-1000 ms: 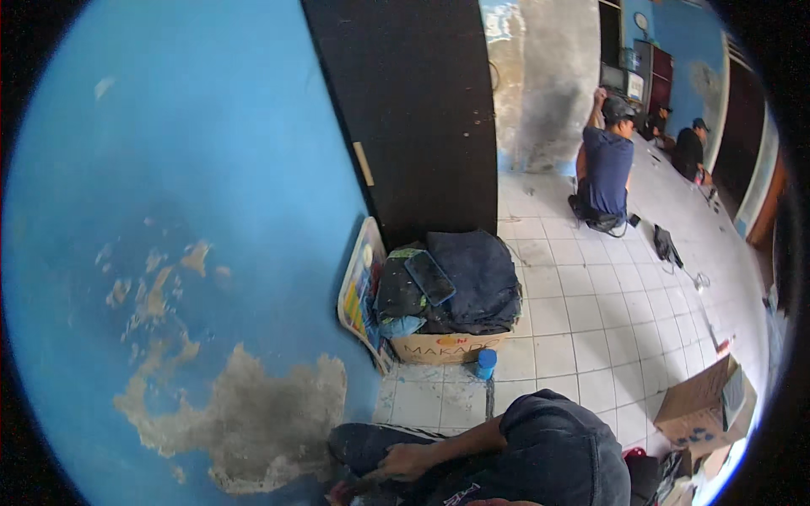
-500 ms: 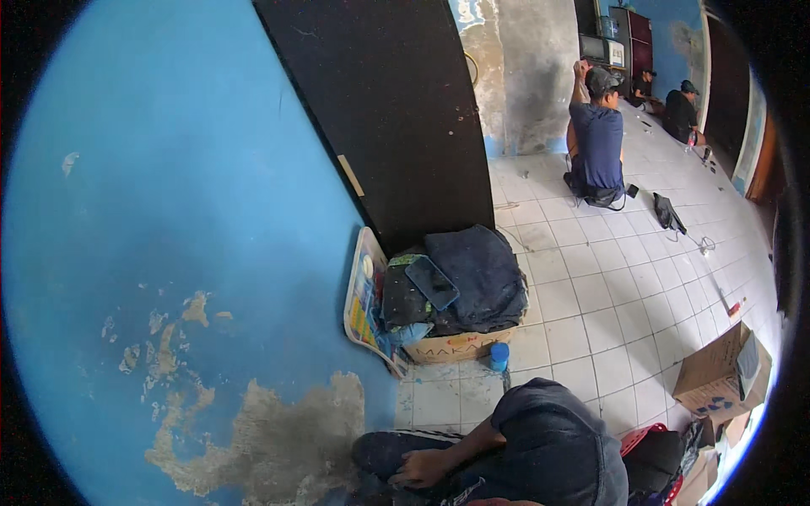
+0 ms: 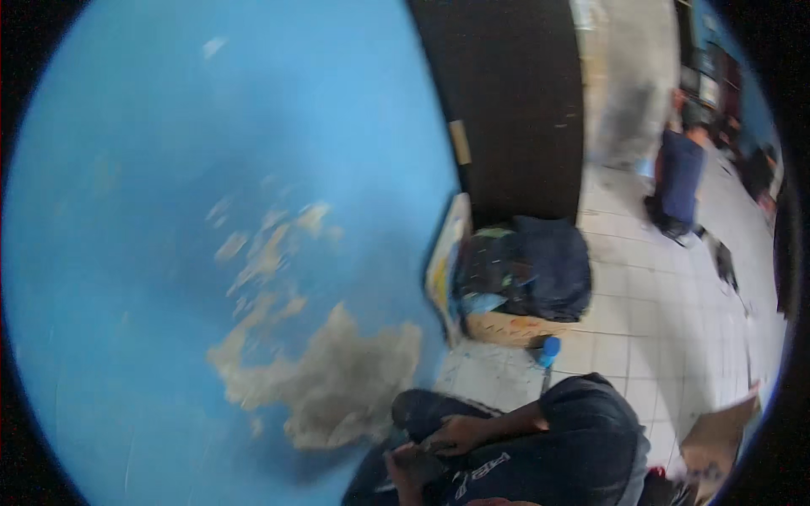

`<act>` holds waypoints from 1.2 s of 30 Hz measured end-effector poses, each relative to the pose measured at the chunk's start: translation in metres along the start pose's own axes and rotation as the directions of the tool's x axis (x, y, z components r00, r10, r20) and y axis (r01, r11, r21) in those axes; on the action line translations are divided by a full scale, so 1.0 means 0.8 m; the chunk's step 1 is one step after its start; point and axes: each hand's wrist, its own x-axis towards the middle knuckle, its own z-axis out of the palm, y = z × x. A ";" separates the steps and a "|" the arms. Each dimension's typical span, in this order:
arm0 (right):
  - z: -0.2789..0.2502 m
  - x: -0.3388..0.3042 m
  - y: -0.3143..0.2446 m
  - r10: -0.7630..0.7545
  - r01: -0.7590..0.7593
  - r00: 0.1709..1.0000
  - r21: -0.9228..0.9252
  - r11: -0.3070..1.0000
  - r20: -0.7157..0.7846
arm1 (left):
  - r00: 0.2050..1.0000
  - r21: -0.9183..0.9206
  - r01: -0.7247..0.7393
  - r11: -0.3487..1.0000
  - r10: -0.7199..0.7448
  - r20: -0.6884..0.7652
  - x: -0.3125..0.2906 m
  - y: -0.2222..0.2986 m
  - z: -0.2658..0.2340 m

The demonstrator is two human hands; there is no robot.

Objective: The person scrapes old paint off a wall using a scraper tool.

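Note:
My left hand (image 3: 405, 474) is low in front of my lap, fingers curled around something dark that blur keeps me from naming. Just beyond it, my right hand (image 3: 456, 434) reaches in from the right with bent fingers, close to the same dark thing. Whether the right hand touches it, I cannot tell. Under both hands are my folded legs in dark trousers (image 3: 415, 411) with a pale side stripe. My dark printed shirt (image 3: 540, 464) fills the lower edge.
A cardboard box (image 3: 519, 329) topped with dark folded cloth (image 3: 553, 266) stands before a black panel (image 3: 515, 110). Beside it are a blue-capped container (image 3: 550, 350) and a leaning colourful board (image 3: 445, 257). A peeling blue wall (image 3: 152, 278) rises left. Another person (image 3: 677, 177) sits far right.
The view has swung left, so the room shifts rightward and blurs. My left hand has come into sight beside the right. The phone seen on the cloth earlier is not distinguishable now.

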 end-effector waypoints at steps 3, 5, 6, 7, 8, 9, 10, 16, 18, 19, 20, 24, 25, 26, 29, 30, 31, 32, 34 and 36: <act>-0.025 0.003 -0.041 0.061 -0.058 0.998 0.090 0.994 -0.024 | 0.984 0.638 -0.137 0.757 0.181 -0.004 -0.044 0.045 0.067; -0.028 0.022 -0.053 0.078 -0.078 0.997 0.123 0.989 -0.002 | 0.988 0.393 -0.089 0.915 0.133 -0.084 -0.059 0.068 0.077; -0.020 0.027 -0.061 0.077 -0.052 0.995 0.319 0.946 -0.066 | 0.998 0.137 -0.025 0.990 0.032 -0.054 -0.065 0.077 0.081; -0.019 0.031 -0.066 0.110 -0.035 0.987 0.500 0.865 -0.121 | 0.993 0.111 -0.064 0.992 0.074 -0.090 -0.074 0.087 0.085; -0.024 0.038 -0.071 0.070 -0.018 0.994 0.504 0.864 -0.085 | 0.985 0.066 -0.160 0.985 0.164 -0.058 -0.086 0.099 0.088; -0.026 0.047 -0.082 0.087 -0.081 0.996 0.553 0.830 0.014 | 0.968 0.025 -0.249 0.968 0.250 -0.033 -0.101 0.110 0.087; -0.030 0.055 -0.092 0.105 -0.151 0.988 0.589 0.794 0.112 | 0.959 0.014 -0.274 0.962 0.275 -0.066 -0.112 0.121 0.088; -0.083 0.087 -0.148 0.170 -0.285 0.955 0.599 0.748 0.243 | 0.812 0.145 -0.580 0.802 0.583 0.025 -0.135 0.165 0.120; -0.115 0.090 -0.168 0.162 -0.180 0.983 0.560 0.809 0.082 | 0.582 0.346 -0.717 0.605 0.793 -0.181 -0.125 0.180 0.166; -0.131 0.092 -0.176 0.153 -0.084 0.984 0.509 0.856 -0.096 | 0.571 0.351 -0.720 0.599 0.798 -0.191 -0.121 0.191 0.181; -0.147 0.097 -0.181 0.147 -0.082 0.985 0.509 0.857 -0.089 | 0.324 0.551 -0.783 0.288 0.945 -0.033 -0.118 0.203 0.195; -0.204 0.118 -0.194 -0.006 0.122 0.872 0.206 0.971 -0.489 | -0.173 0.722 -0.483 -0.495 0.863 0.475 -0.121 0.244 0.253; -0.217 0.121 -0.196 -0.016 0.080 0.844 0.096 0.992 -0.536 | -0.167 0.724 -0.482 -0.494 0.862 0.478 -0.115 0.255 0.259; -0.232 0.124 -0.202 -0.010 0.078 0.842 0.104 0.992 -0.539 | -0.216 0.619 -0.368 -0.694 0.711 0.669 -0.111 0.268 0.268; -0.263 0.138 -0.214 -0.062 0.104 0.771 0.029 0.994 -0.633 | -0.242 0.348 -0.171 -0.922 0.382 0.892 -0.091 0.298 0.307; -0.270 0.143 -0.220 -0.054 0.105 0.735 0.034 0.994 -0.676 | -0.241 0.338 -0.169 -0.926 0.372 0.897 -0.091 0.312 0.324; -0.276 0.147 -0.223 -0.045 0.104 0.696 0.038 0.994 -0.716 | -0.109 0.281 -0.106 -0.954 0.292 0.950 -0.094 0.325 0.341; -0.278 0.152 -0.223 -0.044 0.107 0.692 0.042 0.993 -0.721 | 0.031 0.217 -0.050 -0.975 0.215 0.976 -0.093 0.337 0.352; -0.284 0.159 -0.218 -0.132 0.134 0.637 -0.060 0.989 -0.760 | 0.072 0.195 -0.103 -0.975 0.188 0.979 -0.073 0.355 0.366; -0.289 0.168 -0.218 -0.089 0.129 0.657 -0.005 0.992 -0.749 | 0.115 0.177 -0.150 -0.973 0.160 0.980 -0.055 0.361 0.364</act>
